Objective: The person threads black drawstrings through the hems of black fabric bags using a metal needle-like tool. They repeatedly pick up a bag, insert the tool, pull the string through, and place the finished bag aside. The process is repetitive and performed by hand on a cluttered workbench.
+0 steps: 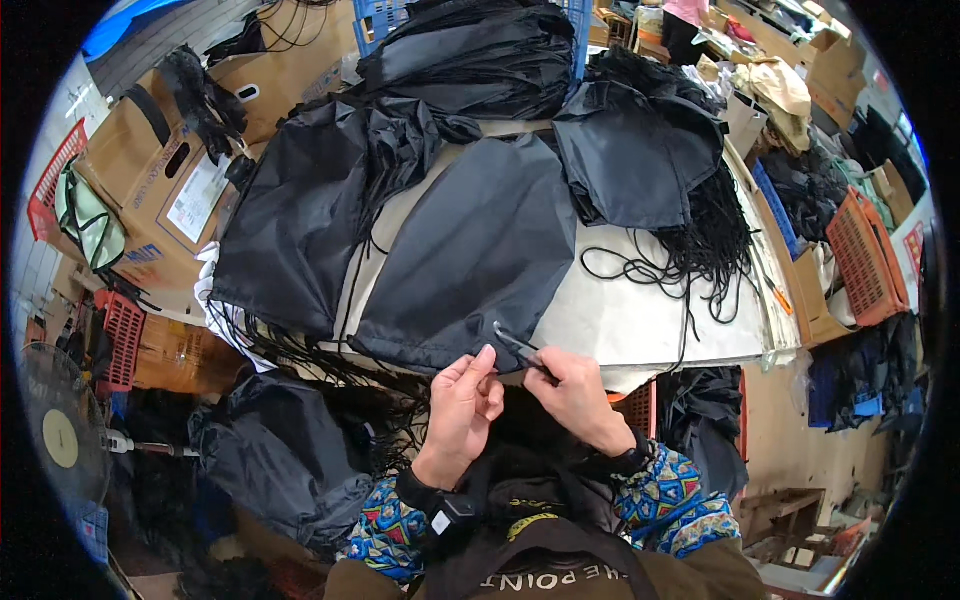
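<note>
1. The left hand [462, 408] rests at the near edge of the work table [640, 320], fingers curled and pinching the hem of a black drawstring bag [470, 260] that lies flat in the middle of the table.
2. The right hand [575, 392] sits just right of the left hand, closed around a thin metal threading tool [518, 345] whose tip points at the bag's near hem.
3. A second flat black bag [300, 210] lies to the left, partly under the first.
4. A folded black bag [640, 150] lies farther right, beside a tangle of loose black cords [710, 240].
5. A stack of black bags [470, 55] fills a blue plastic crate [385, 15] at the far edge.
6. On the far left stands a brown cardboard box [150, 170] bearing a white rectangular label [195, 200] on its side, with blue print lower down.
7. A red mesh basket [55, 180] sits left of that box; an orange basket [865, 255] sits at the far right.
8. A fan [60, 435] stands near left.
</note>
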The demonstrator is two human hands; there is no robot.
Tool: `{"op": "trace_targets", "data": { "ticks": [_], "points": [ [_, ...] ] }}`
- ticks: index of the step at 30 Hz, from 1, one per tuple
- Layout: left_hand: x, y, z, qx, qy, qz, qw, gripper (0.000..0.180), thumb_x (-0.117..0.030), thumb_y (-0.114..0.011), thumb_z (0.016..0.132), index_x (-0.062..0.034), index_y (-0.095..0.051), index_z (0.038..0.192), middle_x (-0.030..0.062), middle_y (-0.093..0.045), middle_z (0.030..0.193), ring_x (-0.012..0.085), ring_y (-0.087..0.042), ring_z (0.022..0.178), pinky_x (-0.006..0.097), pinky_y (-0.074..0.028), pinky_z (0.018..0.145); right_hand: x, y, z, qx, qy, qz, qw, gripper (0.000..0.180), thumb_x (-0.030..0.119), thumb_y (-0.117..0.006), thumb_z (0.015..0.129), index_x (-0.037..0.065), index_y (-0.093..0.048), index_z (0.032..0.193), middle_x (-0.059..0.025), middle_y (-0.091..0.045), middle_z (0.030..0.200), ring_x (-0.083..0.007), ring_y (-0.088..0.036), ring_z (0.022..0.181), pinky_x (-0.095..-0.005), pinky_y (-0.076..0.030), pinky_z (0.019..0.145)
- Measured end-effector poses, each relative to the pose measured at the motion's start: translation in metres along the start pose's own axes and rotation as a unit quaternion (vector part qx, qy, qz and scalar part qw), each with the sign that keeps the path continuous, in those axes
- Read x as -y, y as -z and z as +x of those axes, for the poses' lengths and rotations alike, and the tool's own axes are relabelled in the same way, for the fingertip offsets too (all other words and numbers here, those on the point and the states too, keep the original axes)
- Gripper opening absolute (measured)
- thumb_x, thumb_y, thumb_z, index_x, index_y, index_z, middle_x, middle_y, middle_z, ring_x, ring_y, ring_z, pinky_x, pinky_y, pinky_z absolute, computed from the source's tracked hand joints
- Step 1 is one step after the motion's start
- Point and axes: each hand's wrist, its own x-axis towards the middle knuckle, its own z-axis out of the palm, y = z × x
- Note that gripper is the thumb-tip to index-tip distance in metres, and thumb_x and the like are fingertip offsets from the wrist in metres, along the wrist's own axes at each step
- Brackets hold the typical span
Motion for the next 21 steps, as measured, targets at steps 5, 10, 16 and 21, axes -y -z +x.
{"op": "trace_targets", "data": {
  "ticks": [5, 10, 16, 21],
  "points": [
    [0.002, -0.014, -0.003, -0.015, 0.004, -0.006, 1.000, 0.014, -0.015, -0.061, 0.089, -0.0066, -0.057, 0.080, 0.0017, -0.059, 0.069, 0.0107, -0.058, 0.056, 0.021, -0.041, 0.041, 0.007, 0.012, 0.001, 0.026, -0.020, -0.001, 0.999, 0.011, 0.010, -0.056, 0.085, 0.000, -0.053, 0.084, -0.0197, -0.056, 0.074, -0.0389, -0.056, 0.067, -0.0434, -0.044, 0.058],
    [0.000, -0.010, 0.005, -0.037, -0.025, -0.023, 0.999, 0.015, -0.016, -0.065, 0.087, -0.0066, -0.056, 0.079, 0.0017, -0.058, 0.068, 0.0105, -0.057, 0.052, 0.021, -0.040, 0.040, 0.021, 0.039, -0.015, 0.067, -0.023, -0.096, 0.993, 0.012, 0.012, -0.052, 0.090, 0.000, -0.053, 0.088, -0.0200, -0.056, 0.074, -0.0404, -0.056, 0.067, -0.0438, -0.043, 0.057],
    [0.004, -0.015, 0.003, -0.045, -0.054, 0.043, 0.997, 0.019, -0.016, -0.068, 0.085, -0.0042, -0.055, 0.078, 0.0026, -0.058, 0.066, 0.0099, -0.055, 0.050, 0.020, -0.040, 0.041, 0.023, 0.043, -0.025, 0.088, 0.003, -0.167, 0.982, 0.012, 0.014, -0.053, 0.089, 0.003, -0.051, 0.085, -0.0153, -0.057, 0.070, -0.0365, -0.058, 0.062, -0.0449, -0.045, 0.053],
    [0.007, -0.015, 0.000, -0.010, -0.065, 0.167, 0.984, 0.023, -0.017, -0.067, 0.085, -0.0015, -0.056, 0.072, 0.0051, -0.058, 0.060, 0.0101, -0.055, 0.050, 0.021, -0.041, 0.043, 0.024, 0.032, -0.021, 0.074, 0.020, -0.268, 0.961, 0.008, 0.013, -0.052, 0.086, 0.006, -0.050, 0.083, -0.0121, -0.056, 0.068, -0.0326, -0.059, 0.059, -0.0428, -0.046, 0.049]
  ]
}}
